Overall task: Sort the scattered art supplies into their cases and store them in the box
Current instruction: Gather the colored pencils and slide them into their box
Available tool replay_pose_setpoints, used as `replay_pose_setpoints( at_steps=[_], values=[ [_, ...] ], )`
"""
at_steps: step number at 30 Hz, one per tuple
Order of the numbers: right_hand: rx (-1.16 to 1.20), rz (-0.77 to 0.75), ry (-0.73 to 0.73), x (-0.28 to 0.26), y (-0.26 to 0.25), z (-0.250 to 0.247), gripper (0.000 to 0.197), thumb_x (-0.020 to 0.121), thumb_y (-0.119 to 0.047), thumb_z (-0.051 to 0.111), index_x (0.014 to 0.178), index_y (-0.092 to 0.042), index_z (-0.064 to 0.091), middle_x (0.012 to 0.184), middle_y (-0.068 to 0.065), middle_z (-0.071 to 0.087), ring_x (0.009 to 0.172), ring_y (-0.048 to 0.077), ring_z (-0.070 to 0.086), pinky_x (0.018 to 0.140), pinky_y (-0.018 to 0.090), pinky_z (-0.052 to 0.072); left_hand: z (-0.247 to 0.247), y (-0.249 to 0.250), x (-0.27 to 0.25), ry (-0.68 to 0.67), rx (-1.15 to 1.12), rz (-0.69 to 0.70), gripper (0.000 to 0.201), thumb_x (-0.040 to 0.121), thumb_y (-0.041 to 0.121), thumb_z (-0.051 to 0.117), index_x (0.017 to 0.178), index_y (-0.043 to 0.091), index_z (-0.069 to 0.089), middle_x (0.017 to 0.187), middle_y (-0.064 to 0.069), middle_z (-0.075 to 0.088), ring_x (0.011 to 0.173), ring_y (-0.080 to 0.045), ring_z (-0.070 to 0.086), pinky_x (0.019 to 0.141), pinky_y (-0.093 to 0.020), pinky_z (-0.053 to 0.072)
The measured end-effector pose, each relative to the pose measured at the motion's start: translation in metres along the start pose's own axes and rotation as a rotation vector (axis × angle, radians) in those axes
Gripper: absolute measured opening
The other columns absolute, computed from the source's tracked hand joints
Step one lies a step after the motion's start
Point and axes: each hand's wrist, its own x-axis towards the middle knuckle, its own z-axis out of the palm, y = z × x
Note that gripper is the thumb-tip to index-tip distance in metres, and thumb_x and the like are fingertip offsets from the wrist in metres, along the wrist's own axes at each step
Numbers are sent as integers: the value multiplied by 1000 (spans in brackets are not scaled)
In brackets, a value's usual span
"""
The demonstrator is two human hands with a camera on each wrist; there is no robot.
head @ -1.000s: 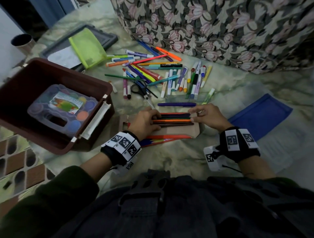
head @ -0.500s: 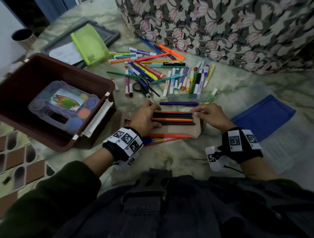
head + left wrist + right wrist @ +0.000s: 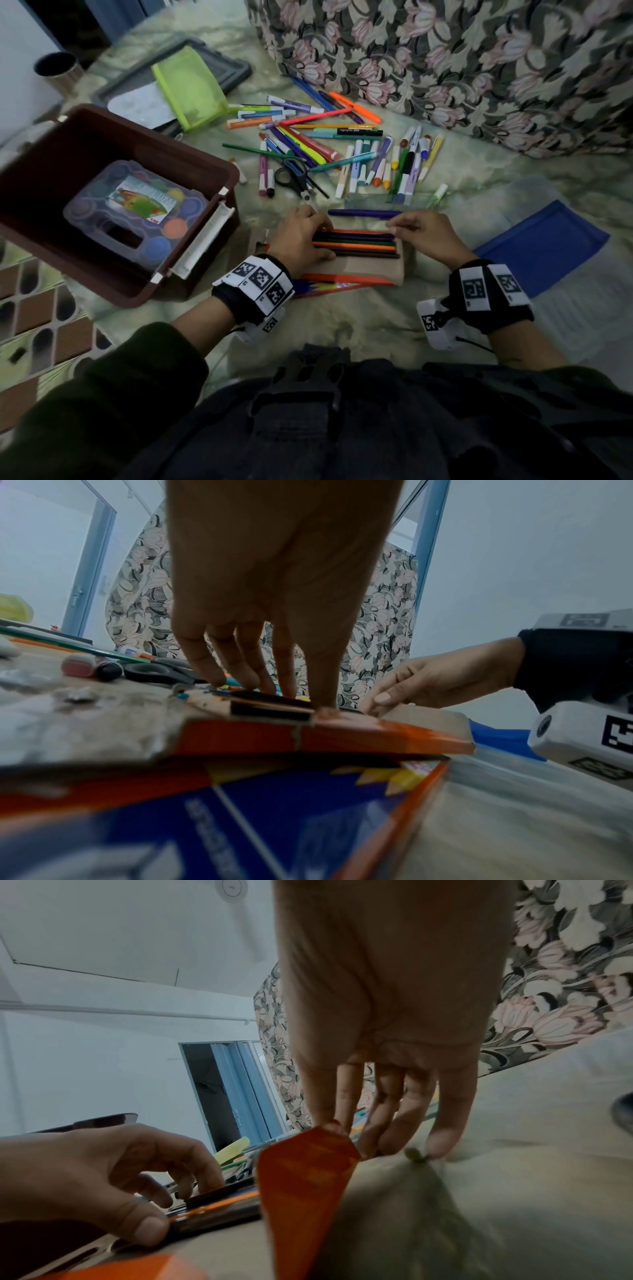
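left hand [image 3: 301,240] lies as a second ago, fingers curled over left ends of coloured pencils [image 3: 356,244] in open cardboard pencil case [image 3: 370,270]. right hand [image 3: 424,236] shifted slightly, fingertips together at far right pencil ends, seemingly pinching one. row barely changed; judge packing step still under way. markers [image 3: 387,164] and scissors [image 3: 291,178] still scattered beyond. brown box [image 3: 219,178] holds only paint set [image 3: 137,209]. left wrist view alone shows printed blue lid [image 3: 274,818] under hand; right wrist view shows orange end flap [image 3: 304,1177] upright.
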Motion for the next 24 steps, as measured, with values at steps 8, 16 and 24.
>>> replay_pose_setpoints(
  at_steps=[8, 16, 24],
  values=[
    [0, -156, -62, 44, -41, -2, 18, 89, -7, 60, 105, -4, 68, 106, 13, 68, 94, 15, 60, 78, 12, 41, -6, 1, 4, -67, 29, -2, 47, 73, 34, 74, 115, 21, 57, 119, -6, 49, 112, -22, 41, 91, -33, 36],
    [-65, -274, -95, 95, -79, 7, 20, 90, -2, 54, 103, -5, 69, 107, 11, 68, 91, 13, 57, 74, 9, 37, -21, -3, 25, -16, -173, 14, 26, 84, 20, 66, 104, 4, 64, 105, -15, 60, 93, -26, 59, 75, -19, 40],
    [-61, -325, -12, 159, -97, 14, 29, 86, 6, 48, 108, -3, 65, 113, 14, 64, 105, 24, 59, 85, 16, 41, -45, -20, 104, 198, 52, -193, 43, 87, -4, 45, 128, 6, 45, 130, -16, 43, 122, -32, 38, 98, -39, 36]
  ],
)
